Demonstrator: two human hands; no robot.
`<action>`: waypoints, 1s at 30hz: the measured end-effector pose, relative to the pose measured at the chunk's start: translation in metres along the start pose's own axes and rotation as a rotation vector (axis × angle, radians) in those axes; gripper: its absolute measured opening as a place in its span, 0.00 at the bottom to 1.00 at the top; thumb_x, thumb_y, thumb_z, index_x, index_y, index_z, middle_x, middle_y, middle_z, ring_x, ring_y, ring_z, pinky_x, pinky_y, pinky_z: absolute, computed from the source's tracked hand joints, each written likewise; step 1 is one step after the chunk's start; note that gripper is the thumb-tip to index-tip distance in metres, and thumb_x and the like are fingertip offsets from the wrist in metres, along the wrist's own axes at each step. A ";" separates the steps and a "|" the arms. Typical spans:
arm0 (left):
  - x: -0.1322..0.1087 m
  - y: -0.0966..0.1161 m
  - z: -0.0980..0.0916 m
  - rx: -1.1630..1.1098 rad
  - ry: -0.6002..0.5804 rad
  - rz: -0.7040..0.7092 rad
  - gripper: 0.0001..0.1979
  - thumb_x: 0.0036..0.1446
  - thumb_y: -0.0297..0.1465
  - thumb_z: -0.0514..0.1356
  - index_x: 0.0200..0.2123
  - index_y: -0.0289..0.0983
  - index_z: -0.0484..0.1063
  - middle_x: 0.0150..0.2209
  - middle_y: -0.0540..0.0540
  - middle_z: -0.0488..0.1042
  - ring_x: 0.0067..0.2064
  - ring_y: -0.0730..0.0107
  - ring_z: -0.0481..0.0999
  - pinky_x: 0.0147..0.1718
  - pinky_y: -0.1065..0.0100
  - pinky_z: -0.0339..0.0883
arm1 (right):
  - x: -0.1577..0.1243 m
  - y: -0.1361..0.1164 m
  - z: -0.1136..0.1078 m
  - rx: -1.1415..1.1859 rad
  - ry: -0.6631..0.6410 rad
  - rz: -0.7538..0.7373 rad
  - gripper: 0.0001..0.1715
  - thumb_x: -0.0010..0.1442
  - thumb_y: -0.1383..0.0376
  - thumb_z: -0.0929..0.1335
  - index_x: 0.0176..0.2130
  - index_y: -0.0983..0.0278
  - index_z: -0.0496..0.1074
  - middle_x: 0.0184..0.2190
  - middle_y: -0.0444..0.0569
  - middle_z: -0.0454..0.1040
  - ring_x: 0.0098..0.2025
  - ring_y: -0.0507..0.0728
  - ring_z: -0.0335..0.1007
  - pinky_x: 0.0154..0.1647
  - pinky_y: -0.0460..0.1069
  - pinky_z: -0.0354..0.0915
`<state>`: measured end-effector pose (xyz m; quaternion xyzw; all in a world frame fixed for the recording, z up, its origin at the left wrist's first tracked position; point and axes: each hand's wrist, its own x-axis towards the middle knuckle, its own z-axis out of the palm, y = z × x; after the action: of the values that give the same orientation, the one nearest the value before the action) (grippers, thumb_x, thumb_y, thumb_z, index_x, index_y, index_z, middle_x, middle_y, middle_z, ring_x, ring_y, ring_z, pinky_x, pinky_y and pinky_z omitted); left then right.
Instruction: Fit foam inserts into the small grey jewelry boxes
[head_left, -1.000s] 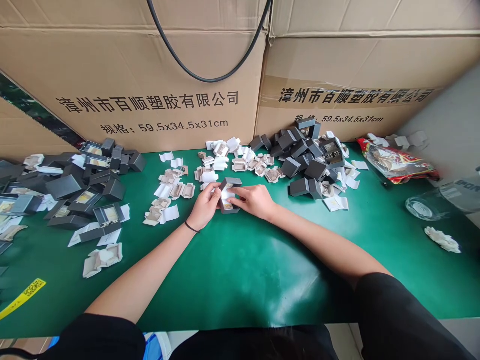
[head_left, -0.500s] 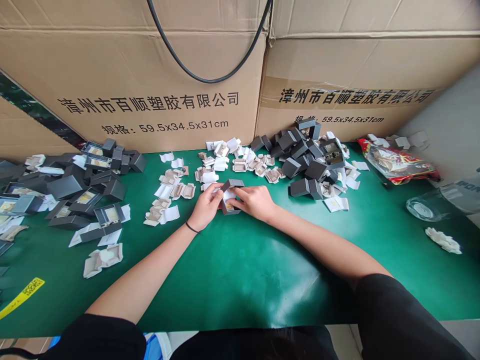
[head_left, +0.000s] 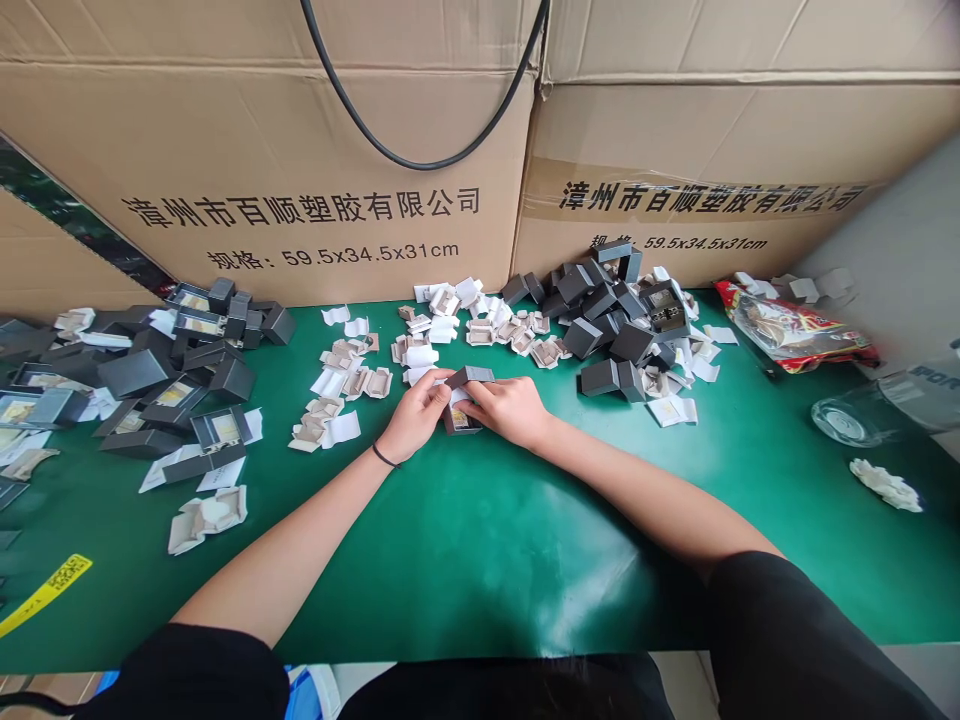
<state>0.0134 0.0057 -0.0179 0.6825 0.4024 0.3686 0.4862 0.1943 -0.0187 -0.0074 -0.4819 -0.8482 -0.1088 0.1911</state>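
Note:
In the middle of the green table I have a small dark grey hinged box [head_left: 470, 376], its lid tilted up. Something white and gold shows inside it, too small to make out. My left hand [head_left: 417, 415] is closed round the box's left side, thumb on top, with a dark band at the wrist. From the right, my right hand [head_left: 512, 410] reaches over it, with bent fingers and thumb at the opening. The right fingertips are partly hidden, and I cannot tell whether they pinch the white piece or the box. Folded white card inserts [head_left: 352, 365] lie just beyond my left hand.
Dark boxes, some open, are heaped at the left [head_left: 139, 375] and back right [head_left: 630, 342]. Large cartons [head_left: 322, 130] stand behind, below a hanging black cable [head_left: 427, 163]. To the right are a red packet [head_left: 787, 330], a clear jar [head_left: 847, 420] and crumpled white paper [head_left: 885, 485].
The box's lid has tilted and now shows more edge-on. My right fingers have shifted slightly at the opening, while my left hand keeps its hold.

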 end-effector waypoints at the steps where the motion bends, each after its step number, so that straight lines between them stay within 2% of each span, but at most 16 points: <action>1: 0.000 0.002 0.000 0.014 -0.008 0.030 0.23 0.59 0.48 0.51 0.47 0.37 0.67 0.35 0.45 0.72 0.35 0.67 0.71 0.32 0.69 0.66 | 0.000 0.000 0.001 0.000 0.015 -0.011 0.26 0.67 0.52 0.54 0.31 0.64 0.68 0.20 0.45 0.73 0.21 0.49 0.62 0.22 0.47 0.39; 4: -0.001 0.008 0.000 0.013 -0.039 0.100 0.23 0.59 0.48 0.50 0.46 0.37 0.67 0.43 0.43 0.71 0.43 0.65 0.71 0.41 0.67 0.66 | -0.001 0.000 0.003 0.005 0.036 -0.023 0.28 0.66 0.51 0.54 0.28 0.64 0.67 0.17 0.45 0.70 0.19 0.49 0.60 0.22 0.47 0.40; 7: -0.003 0.013 0.000 -0.045 -0.047 0.117 0.23 0.59 0.48 0.50 0.47 0.38 0.68 0.45 0.43 0.70 0.47 0.63 0.69 0.46 0.66 0.64 | -0.001 0.000 0.004 0.012 0.019 0.004 0.29 0.66 0.49 0.53 0.28 0.63 0.67 0.17 0.45 0.70 0.19 0.50 0.60 0.22 0.47 0.43; 14: -0.001 0.014 0.001 -0.203 -0.087 0.045 0.21 0.53 0.42 0.60 0.47 0.38 0.67 0.42 0.45 0.70 0.42 0.66 0.71 0.41 0.69 0.67 | 0.001 -0.001 0.008 0.049 0.008 0.023 0.31 0.65 0.47 0.52 0.30 0.64 0.69 0.19 0.47 0.71 0.21 0.50 0.63 0.23 0.47 0.47; 16: 0.000 0.012 0.001 -0.238 -0.057 0.039 0.20 0.53 0.41 0.61 0.47 0.38 0.68 0.43 0.45 0.71 0.44 0.66 0.71 0.43 0.70 0.66 | 0.000 -0.002 0.007 0.058 0.033 0.007 0.30 0.66 0.49 0.53 0.33 0.65 0.71 0.22 0.49 0.73 0.23 0.51 0.66 0.24 0.47 0.50; 18: 0.000 0.011 -0.001 -0.337 -0.007 0.001 0.21 0.53 0.41 0.61 0.48 0.38 0.67 0.43 0.45 0.71 0.45 0.66 0.71 0.42 0.70 0.66 | -0.002 -0.002 0.005 0.085 0.060 -0.017 0.27 0.67 0.52 0.53 0.42 0.66 0.71 0.26 0.50 0.75 0.27 0.52 0.69 0.26 0.46 0.53; 20: -0.002 0.011 -0.006 -0.472 0.058 -0.052 0.23 0.52 0.41 0.61 0.50 0.39 0.65 0.45 0.45 0.72 0.44 0.67 0.72 0.39 0.70 0.68 | -0.004 0.000 0.003 0.130 0.076 -0.041 0.25 0.68 0.56 0.53 0.52 0.66 0.66 0.33 0.51 0.77 0.33 0.52 0.71 0.29 0.45 0.57; 22: -0.004 0.013 -0.015 -0.594 0.121 -0.089 0.24 0.52 0.40 0.61 0.51 0.40 0.63 0.45 0.45 0.72 0.42 0.67 0.74 0.37 0.68 0.69 | -0.006 0.004 0.003 0.182 0.077 -0.045 0.25 0.68 0.59 0.52 0.58 0.66 0.61 0.39 0.51 0.76 0.38 0.53 0.72 0.33 0.45 0.60; 25: -0.008 0.016 -0.027 -0.709 0.204 -0.105 0.22 0.54 0.40 0.59 0.51 0.41 0.62 0.43 0.45 0.74 0.38 0.67 0.76 0.35 0.65 0.71 | -0.005 0.010 0.008 0.242 0.029 -0.002 0.24 0.67 0.62 0.53 0.58 0.65 0.59 0.43 0.51 0.75 0.44 0.54 0.70 0.36 0.46 0.63; 28: -0.010 0.016 -0.032 -0.804 0.270 -0.142 0.20 0.56 0.41 0.56 0.50 0.39 0.64 0.40 0.44 0.75 0.37 0.67 0.76 0.34 0.66 0.71 | -0.001 0.013 0.014 0.238 -0.063 0.020 0.20 0.66 0.62 0.56 0.54 0.64 0.65 0.44 0.51 0.74 0.45 0.57 0.66 0.37 0.48 0.64; 30: -0.011 0.015 -0.031 -0.868 0.267 -0.178 0.20 0.56 0.40 0.55 0.49 0.37 0.64 0.39 0.44 0.75 0.36 0.67 0.76 0.33 0.66 0.71 | 0.001 0.014 0.017 0.230 -0.102 -0.003 0.18 0.65 0.62 0.58 0.50 0.63 0.68 0.46 0.51 0.73 0.45 0.58 0.64 0.39 0.49 0.65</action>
<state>-0.0159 0.0039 0.0028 0.3253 0.3270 0.5446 0.7004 0.2024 -0.0049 -0.0223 -0.4606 -0.8644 0.0138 0.2015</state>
